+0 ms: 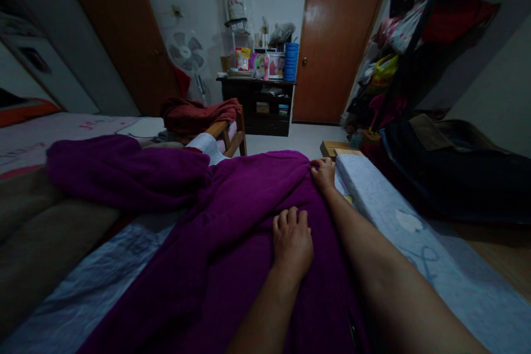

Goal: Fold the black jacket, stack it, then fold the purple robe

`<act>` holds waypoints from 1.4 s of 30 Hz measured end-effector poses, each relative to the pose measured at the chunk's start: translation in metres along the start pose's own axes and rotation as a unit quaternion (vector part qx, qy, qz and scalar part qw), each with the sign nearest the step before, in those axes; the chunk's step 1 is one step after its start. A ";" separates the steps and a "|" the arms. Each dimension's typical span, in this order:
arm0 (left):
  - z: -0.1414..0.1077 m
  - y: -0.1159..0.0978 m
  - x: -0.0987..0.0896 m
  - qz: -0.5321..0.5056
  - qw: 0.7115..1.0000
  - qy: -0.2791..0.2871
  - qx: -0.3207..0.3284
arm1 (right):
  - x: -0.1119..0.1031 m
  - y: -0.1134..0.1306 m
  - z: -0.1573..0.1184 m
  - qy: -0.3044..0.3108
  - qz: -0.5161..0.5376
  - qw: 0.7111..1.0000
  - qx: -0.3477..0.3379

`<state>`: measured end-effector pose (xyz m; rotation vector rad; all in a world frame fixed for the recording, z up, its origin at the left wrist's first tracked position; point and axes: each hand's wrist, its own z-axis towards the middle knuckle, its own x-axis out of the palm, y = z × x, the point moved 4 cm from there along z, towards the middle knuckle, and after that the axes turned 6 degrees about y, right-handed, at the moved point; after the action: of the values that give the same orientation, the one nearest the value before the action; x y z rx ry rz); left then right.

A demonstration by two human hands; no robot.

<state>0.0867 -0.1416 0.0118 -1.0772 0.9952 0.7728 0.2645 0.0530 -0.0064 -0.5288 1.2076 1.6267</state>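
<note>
A purple garment (pixel 244 221) lies spread over a bed with a light blue patterned cover (pixel 136 249). One of its sleeves stretches out to the left, and a fold runs diagonally across the middle. My left hand (pixel 292 238) rests on the middle of the garment, palm down, its fingers apart and slightly bent. Farther forward, at the garment's upper right edge, my right hand (pixel 324 173) has its fingers bent round the purple cloth. The fingertips of the right hand are partly hidden in the cloth.
Brown fabric (pixel 53 232) lies at the left. A wooden chair (pixel 236 138) with a dark red cloth (pixel 199 115) stands ahead. Along the right are a light blue padded block (pixel 373 193) and a dark bag (pixel 456 166). A fan (pixel 186 52) and black cabinet (pixel 255 105) stand behind.
</note>
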 end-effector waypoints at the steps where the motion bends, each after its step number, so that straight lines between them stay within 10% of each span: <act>1: 0.000 0.000 0.000 -0.002 1.000 -0.003 0.001 | 0.000 0.001 0.000 0.003 -0.002 1.000 -0.003; 42: 0.000 0.000 0.001 -0.007 1.000 -0.010 -0.002 | -0.001 -0.015 0.007 -0.105 0.072 0.992 0.021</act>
<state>0.0872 -0.1418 0.0112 -1.0765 0.9699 0.7729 0.2802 0.0587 -0.0094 -0.2405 1.1413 1.7273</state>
